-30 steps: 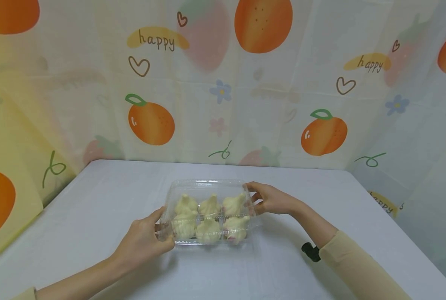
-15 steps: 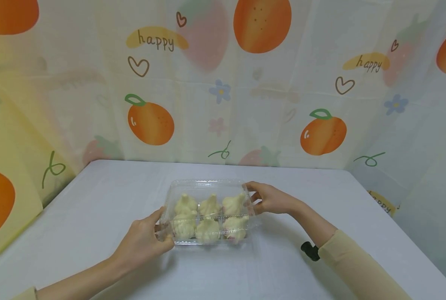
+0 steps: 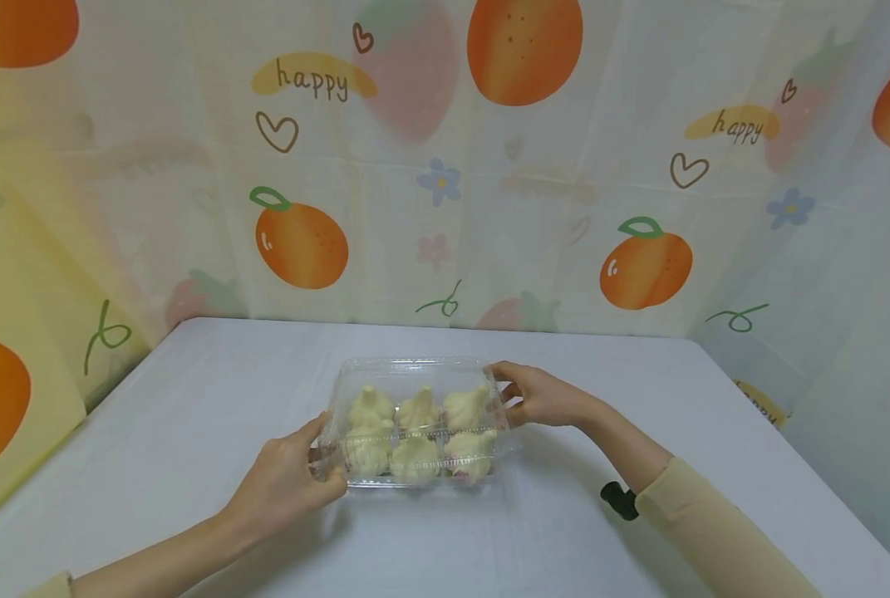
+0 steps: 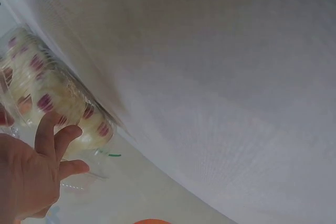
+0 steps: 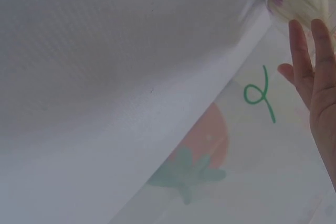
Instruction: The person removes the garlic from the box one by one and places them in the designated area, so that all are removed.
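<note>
Yellow-tinted printed cloth [image 3: 33, 274] hangs at the far left, beside the white counter [image 3: 190, 399]. Next comes the left hand [image 3: 283, 469], holding the left end of a clear plastic box [image 3: 415, 371]. The box is over the counter's middle, between the two hands (whether its base touches the surface, I cannot tell), with six pale, garlic-like bulbs [image 3: 415, 459] showing through in two rows. It probably handles light and slick, its thin walls likely denting under a hard squeeze, so the ends near the corners look the best hold. The right hand [image 3: 545, 397] grips the right end; farther right, a black piece [image 3: 620, 502] adjoins a beige sleeve [image 3: 721, 523].
</note>
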`<state>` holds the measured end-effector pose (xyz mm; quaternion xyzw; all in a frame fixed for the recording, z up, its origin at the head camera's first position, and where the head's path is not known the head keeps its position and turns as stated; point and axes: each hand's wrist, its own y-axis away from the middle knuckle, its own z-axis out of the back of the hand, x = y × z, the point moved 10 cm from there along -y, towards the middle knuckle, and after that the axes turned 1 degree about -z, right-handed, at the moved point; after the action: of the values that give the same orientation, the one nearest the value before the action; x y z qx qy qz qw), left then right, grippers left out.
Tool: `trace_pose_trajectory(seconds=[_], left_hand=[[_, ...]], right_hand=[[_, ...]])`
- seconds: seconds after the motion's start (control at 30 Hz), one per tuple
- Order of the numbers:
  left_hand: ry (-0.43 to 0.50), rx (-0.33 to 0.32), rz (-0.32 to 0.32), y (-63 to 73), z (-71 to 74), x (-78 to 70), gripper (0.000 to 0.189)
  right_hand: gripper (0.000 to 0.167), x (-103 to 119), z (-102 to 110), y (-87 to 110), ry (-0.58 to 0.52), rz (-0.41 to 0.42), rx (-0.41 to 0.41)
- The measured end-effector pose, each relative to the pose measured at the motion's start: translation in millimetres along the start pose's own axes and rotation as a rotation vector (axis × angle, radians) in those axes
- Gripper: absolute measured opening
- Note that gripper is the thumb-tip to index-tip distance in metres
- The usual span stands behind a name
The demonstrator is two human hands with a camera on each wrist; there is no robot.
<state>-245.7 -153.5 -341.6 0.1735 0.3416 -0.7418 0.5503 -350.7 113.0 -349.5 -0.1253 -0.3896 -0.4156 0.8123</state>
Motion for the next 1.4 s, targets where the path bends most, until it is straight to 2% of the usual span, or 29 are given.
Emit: trace_pose_trajectory(seconds=[0.27,0.57,0.87,1.4], left_hand=[[0.086,-0.031,-0.075,2.0,3.2,0.0,0.065],[0.108,-0.042,-0.128,1.0,7.3,-2.5,0.064],[0.091,-0.042,-0.109,0.0,5.8,-1.4,0.066],[0.031,-0.045,-0.086,0.1,4.0,-3.1,0.066]], right_hand=[[0.077,0.1,-0.3,-0.2,-0.002,0.011,0.005],[0.079,0.7,0.8,-0.5,0.007,0.019,0.000],[0.074,4.0,-0.8,-1.6,0.005,0.044,0.004],[0.077,4.4,-0.5,-0.6,0.010,0.032,0.004]])
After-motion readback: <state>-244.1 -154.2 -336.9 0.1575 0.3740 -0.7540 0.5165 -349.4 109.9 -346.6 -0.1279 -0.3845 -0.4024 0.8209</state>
